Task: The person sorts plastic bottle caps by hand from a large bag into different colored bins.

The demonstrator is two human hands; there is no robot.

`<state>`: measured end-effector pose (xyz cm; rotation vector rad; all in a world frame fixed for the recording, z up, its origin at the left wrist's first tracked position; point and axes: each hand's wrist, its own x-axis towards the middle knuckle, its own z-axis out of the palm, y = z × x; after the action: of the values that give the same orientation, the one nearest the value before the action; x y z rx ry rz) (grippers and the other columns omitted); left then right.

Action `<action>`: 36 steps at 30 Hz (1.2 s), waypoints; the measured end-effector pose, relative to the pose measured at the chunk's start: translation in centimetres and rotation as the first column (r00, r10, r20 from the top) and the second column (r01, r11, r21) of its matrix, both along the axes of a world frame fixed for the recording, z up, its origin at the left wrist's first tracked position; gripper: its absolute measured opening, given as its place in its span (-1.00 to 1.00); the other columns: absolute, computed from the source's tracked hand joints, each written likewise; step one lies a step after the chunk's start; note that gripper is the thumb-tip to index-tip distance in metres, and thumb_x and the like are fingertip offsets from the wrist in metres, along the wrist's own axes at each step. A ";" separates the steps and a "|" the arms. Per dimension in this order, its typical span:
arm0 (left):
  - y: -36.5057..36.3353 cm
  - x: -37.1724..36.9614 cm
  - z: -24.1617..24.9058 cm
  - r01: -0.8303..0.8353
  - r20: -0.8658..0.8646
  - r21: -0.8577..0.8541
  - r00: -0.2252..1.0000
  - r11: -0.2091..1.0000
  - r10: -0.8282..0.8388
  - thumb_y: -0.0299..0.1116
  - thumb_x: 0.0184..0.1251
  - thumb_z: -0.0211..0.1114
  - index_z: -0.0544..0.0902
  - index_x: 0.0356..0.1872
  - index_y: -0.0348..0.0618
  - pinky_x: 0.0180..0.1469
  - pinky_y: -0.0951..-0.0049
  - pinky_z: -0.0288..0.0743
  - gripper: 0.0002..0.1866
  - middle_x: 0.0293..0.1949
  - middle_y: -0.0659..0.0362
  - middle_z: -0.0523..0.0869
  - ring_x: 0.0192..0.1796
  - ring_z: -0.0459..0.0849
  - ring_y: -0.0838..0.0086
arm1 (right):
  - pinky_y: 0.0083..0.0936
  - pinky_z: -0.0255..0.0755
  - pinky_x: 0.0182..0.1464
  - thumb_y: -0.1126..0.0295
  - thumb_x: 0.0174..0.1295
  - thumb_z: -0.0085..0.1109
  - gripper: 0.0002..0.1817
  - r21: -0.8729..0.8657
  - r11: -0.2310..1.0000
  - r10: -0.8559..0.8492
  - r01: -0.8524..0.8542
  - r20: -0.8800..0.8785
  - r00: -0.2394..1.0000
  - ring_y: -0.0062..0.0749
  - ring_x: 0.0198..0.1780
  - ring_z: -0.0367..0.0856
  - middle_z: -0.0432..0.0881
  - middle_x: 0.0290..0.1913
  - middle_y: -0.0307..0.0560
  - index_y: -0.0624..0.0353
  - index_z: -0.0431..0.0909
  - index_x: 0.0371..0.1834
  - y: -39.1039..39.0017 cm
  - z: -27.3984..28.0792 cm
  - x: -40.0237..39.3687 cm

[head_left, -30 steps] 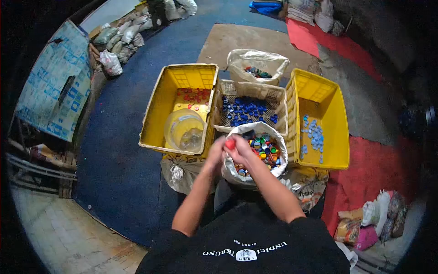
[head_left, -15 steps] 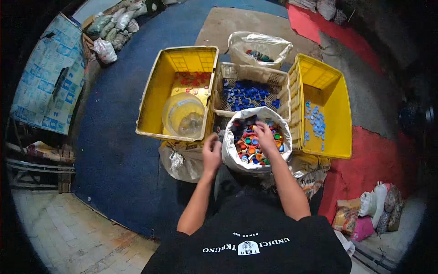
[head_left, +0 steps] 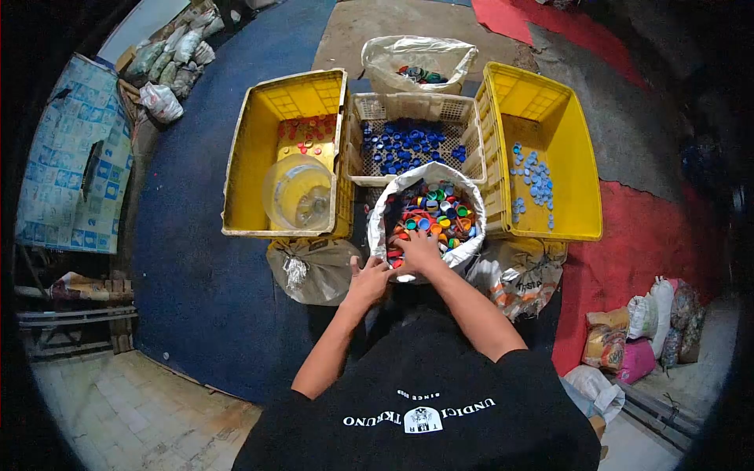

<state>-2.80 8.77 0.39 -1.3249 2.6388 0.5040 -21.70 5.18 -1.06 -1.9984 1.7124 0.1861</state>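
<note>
A white sack (head_left: 380, 228) with a rolled rim stands open in front of me, full of mixed bottle caps (head_left: 440, 216). My right hand (head_left: 418, 253) reaches over the near rim onto the caps; what its fingertips hold, if anything, is hidden. At the near left rim is my left hand (head_left: 369, 279), its thumb raised apart from the fingers, nothing visible in it. Behind the sack, dark blue caps (head_left: 404, 141) lie in a white perforated crate (head_left: 475, 145).
A yellow crate (head_left: 236, 173) on the left holds red caps (head_left: 308, 129) and a clear round tub (head_left: 275, 192). Light blue caps (head_left: 538, 184) lie in the right yellow crate (head_left: 585, 173). Another sack (head_left: 377, 67) stands behind; tied bags flank the front sack.
My right hand has moved from the middle of the caps to the sack's near side. My left hand has shifted down to the near left rim. The view has shifted slightly.
</note>
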 end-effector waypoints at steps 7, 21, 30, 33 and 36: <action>-0.4 -0.2 2.7 -0.009 -0.126 0.052 0.992 0.999 0.016 -0.27 0.23 0.21 0.75 -0.17 0.22 0.24 -0.23 -0.09 -0.79 -0.09 0.36 0.65 0.26 0.42 0.44 | 0.02 0.30 0.04 0.11 -0.01 0.35 -0.63 -0.219 0.975 -0.030 0.030 0.005 1.000 -0.17 0.07 0.52 0.60 -0.04 -0.20 -0.26 0.67 -0.06 -3.4 -1.1 -5.5; -1.5 -3.1 -1.4 -0.337 -0.048 -0.006 0.941 0.941 0.336 -0.10 0.26 0.24 0.57 0.15 0.24 0.26 -0.36 -0.07 -0.59 -0.22 0.15 0.74 0.09 0.58 0.26 | -0.10 0.54 -0.07 0.29 0.12 0.15 -0.72 0.062 0.998 -0.019 0.000 0.302 0.953 0.00 -0.08 0.64 0.62 -0.12 -0.04 0.02 0.64 -0.10 -0.7 -1.0 -2.2; -2.9 -5.0 -3.6 -0.204 0.055 -0.011 0.977 0.979 0.204 -0.02 0.19 0.26 0.71 -0.10 0.29 0.34 -0.31 -0.13 -0.72 -0.31 0.18 0.75 0.03 0.62 0.19 | -0.12 0.50 -0.03 0.26 0.12 0.17 -0.79 -0.110 0.990 0.080 -0.083 -0.034 0.996 -0.14 -0.02 0.64 0.62 -0.04 -0.09 0.04 0.75 -0.28 -0.3 -2.7 -1.7; -2.5 -4.6 -3.1 -0.254 -0.002 -0.017 0.967 0.967 0.254 -0.02 0.19 0.27 0.74 -0.17 0.23 0.28 -0.26 -0.03 -0.75 -0.33 0.19 0.74 0.02 0.62 0.23 | -0.12 0.45 -0.05 0.25 0.17 0.13 -0.80 -0.189 0.979 0.065 -0.078 -0.071 0.995 -0.23 -0.05 0.62 0.61 -0.09 -0.14 -0.05 0.75 -0.29 -0.5 -3.8 -2.2; -1.6 -4.4 -2.3 -0.326 -0.129 -0.051 0.939 0.944 0.318 -0.03 0.19 0.29 0.75 -0.19 0.18 0.20 -0.21 0.05 -0.75 -0.35 0.21 0.74 0.00 0.59 0.27 | -0.09 0.30 0.01 0.25 0.18 0.11 -0.81 -0.278 0.954 0.074 -0.112 -0.142 0.987 -0.30 -0.09 0.57 0.59 -0.17 -0.20 -0.13 0.76 -0.33 -0.5 -3.6 -1.8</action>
<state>-7.16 7.21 -1.95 -1.8196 2.5610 0.5486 -23.52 4.67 -4.62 -2.3251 1.8124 0.1081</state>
